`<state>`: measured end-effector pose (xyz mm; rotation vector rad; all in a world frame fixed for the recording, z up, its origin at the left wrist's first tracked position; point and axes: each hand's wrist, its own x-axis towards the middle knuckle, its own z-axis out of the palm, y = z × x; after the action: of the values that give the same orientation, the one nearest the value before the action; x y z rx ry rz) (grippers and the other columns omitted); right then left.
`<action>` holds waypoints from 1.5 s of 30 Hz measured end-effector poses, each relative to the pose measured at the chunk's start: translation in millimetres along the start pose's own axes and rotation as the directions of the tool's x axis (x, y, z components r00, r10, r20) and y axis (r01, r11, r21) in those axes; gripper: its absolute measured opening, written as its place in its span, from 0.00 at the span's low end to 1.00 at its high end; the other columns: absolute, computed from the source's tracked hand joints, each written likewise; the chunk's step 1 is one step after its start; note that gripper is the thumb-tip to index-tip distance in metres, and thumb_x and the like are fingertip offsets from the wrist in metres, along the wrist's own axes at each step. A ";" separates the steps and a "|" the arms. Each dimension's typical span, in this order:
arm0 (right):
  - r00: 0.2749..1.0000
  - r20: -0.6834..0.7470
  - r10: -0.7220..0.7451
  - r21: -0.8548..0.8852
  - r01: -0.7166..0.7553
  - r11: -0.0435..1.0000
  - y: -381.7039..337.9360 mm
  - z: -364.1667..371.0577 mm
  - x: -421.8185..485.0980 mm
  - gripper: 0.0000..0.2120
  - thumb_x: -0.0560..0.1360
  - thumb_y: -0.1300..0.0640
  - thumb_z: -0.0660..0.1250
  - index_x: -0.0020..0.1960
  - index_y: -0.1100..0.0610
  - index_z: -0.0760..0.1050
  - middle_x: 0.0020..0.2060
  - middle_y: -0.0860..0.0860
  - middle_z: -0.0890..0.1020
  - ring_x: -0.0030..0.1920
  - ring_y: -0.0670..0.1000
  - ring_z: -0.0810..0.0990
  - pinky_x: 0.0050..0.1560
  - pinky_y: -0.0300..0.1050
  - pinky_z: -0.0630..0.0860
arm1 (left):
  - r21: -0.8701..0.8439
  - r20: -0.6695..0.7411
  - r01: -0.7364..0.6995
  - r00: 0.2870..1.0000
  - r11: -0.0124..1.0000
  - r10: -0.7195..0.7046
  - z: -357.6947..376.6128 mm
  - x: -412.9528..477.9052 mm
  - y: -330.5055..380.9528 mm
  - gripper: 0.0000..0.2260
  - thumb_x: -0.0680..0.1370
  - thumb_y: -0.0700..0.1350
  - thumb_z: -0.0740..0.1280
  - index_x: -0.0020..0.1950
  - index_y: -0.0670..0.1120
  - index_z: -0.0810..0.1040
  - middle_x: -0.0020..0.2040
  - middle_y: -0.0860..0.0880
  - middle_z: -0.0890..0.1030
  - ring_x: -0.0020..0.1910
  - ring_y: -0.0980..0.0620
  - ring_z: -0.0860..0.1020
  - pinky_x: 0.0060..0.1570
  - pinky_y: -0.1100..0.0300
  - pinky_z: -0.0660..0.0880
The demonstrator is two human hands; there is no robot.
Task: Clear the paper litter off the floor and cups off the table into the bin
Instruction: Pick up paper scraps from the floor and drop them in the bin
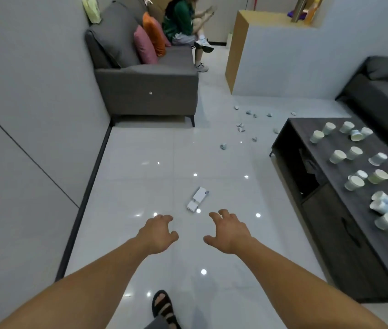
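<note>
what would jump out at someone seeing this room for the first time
The left hand and right hand stretch out empty over the glossy floor. To the right, white paper cups crowd the dark table, some tipped over, and crumpled paper scraps lie scattered on the floor beyond.

glossy white tile floor [155, 148], grey walls [22, 67], grey sofa [145, 86], dark low table [344, 210]

White cups [337, 156] on a dark wood-grain table [325, 229], grey sofa [148, 91] with a pink cushion [144, 45] and an orange cushion [154, 34], white floor [141, 174].
</note>
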<state>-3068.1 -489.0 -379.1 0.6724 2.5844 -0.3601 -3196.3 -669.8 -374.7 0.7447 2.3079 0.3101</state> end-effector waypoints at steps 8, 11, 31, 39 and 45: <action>0.995 0.004 0.104 0.094 -0.104 0.990 28.6 -54.4 104.0 0.37 0.75 0.37 0.62 0.78 0.51 0.53 0.75 0.53 0.59 0.71 0.57 0.63 0.63 0.54 0.71 | 0.079 0.029 -0.076 0.997 0.994 0.074 -72.9 121.3 39.0 0.28 0.78 0.54 0.61 0.76 0.50 0.60 0.75 0.49 0.62 0.73 0.47 0.62 0.68 0.53 0.65; 0.994 0.010 0.111 0.109 -0.111 0.988 45.2 -72.2 153.3 0.37 0.75 0.37 0.62 0.77 0.51 0.54 0.74 0.53 0.60 0.70 0.57 0.64 0.63 0.53 0.71 | 0.095 0.053 -0.083 0.996 0.992 0.078 -92.7 173.4 53.1 0.28 0.78 0.54 0.61 0.76 0.50 0.59 0.75 0.48 0.62 0.73 0.47 0.61 0.68 0.53 0.64; 0.993 0.103 0.063 0.071 -0.071 0.995 132.5 -198.1 433.9 0.38 0.74 0.39 0.65 0.77 0.50 0.53 0.76 0.52 0.57 0.72 0.56 0.61 0.62 0.54 0.72 | -0.016 0.187 -0.050 0.981 0.999 0.052 -196.7 458.5 117.1 0.28 0.79 0.53 0.61 0.77 0.49 0.58 0.75 0.47 0.61 0.73 0.46 0.62 0.69 0.53 0.64; 0.974 0.226 -0.025 0.053 0.014 0.998 141.9 -167.9 569.5 0.39 0.74 0.43 0.66 0.79 0.48 0.50 0.77 0.51 0.55 0.73 0.55 0.59 0.63 0.51 0.71 | -0.117 0.201 0.066 0.979 0.991 -0.041 -188.1 594.8 82.1 0.28 0.78 0.53 0.62 0.76 0.48 0.60 0.74 0.47 0.64 0.72 0.47 0.63 0.67 0.54 0.64; 0.951 0.287 -0.116 -0.022 0.128 0.992 180.9 -75.3 699.1 0.39 0.75 0.44 0.66 0.78 0.49 0.49 0.77 0.51 0.55 0.73 0.55 0.58 0.63 0.51 0.72 | -0.104 0.192 0.184 0.968 0.977 -0.162 -104.4 713.3 35.3 0.28 0.78 0.52 0.62 0.76 0.48 0.60 0.74 0.46 0.64 0.71 0.46 0.63 0.66 0.52 0.65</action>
<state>-3549.4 -31.4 -672.5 0.4126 2.3551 -0.4111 -3681.7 -222.5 -666.6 0.4859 2.1417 0.2867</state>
